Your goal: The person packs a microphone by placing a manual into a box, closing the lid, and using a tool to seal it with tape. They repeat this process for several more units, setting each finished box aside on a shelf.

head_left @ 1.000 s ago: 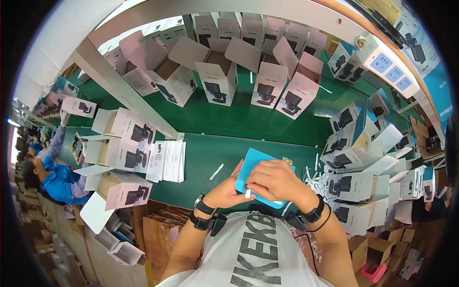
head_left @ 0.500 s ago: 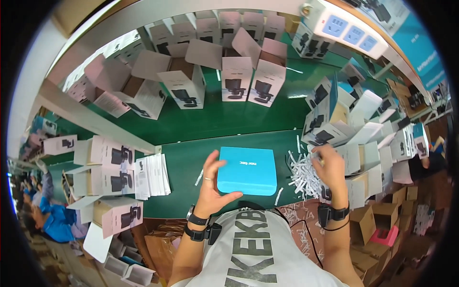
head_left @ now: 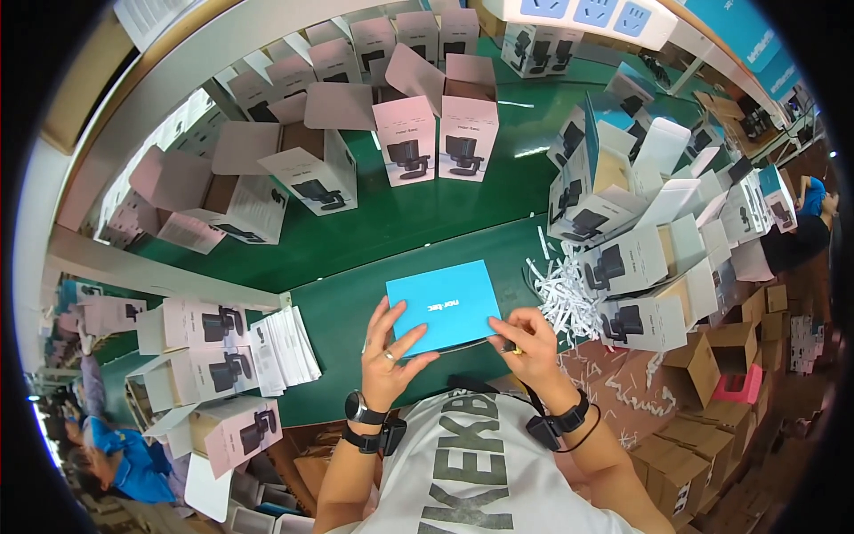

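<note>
The bright-blue rectangular box [head_left: 445, 307] is between your hands at the green bench [head_left: 347, 311]. Your left hand [head_left: 388, 365], fingers spread, touches its left side; your right hand [head_left: 531, 345] bends at its near right corner, whether grasping, I cannot tell.

Left hand [head_left: 385, 363] at blue box [head_left: 452, 298]

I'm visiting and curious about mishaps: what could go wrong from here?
Paper strips are piled near the front edge of the green table, with others lying below, so more may spill. The blue box, touched by the left hand and right hand, might slip and dent a corner.
</note>
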A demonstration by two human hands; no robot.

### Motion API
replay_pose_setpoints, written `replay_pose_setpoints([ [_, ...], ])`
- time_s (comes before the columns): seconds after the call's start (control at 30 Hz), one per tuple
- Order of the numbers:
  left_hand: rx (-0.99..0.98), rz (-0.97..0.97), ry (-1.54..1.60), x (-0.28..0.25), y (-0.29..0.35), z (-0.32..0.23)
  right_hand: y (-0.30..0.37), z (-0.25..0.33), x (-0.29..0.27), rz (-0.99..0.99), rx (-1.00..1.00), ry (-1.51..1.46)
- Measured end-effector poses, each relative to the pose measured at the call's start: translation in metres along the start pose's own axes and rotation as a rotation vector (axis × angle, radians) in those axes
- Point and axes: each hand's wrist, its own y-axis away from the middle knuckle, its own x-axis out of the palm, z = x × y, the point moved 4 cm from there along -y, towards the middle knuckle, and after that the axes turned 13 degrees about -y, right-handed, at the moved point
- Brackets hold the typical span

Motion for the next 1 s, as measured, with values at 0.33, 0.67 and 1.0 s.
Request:
replay_pose_setpoints([
  [0.33, 0.271, 0.335, -0.556, -0.003, -0.038, -0.063, 0.006, 0.001, 0.005, 0.070, -0.087, 0.122],
  [0.67, 0.335, 0.369, -0.777, 0.050, -0.018, -0.048, -0.005, -0.009, 0.007, 0.171, -0.095, 0.032],
  [1.0, 0.369, 0.481, -0.669, 0.005, -0.064, -0.044, -0.010, -0.026, 0.002, 0.212, -0.081, -0.169],
])
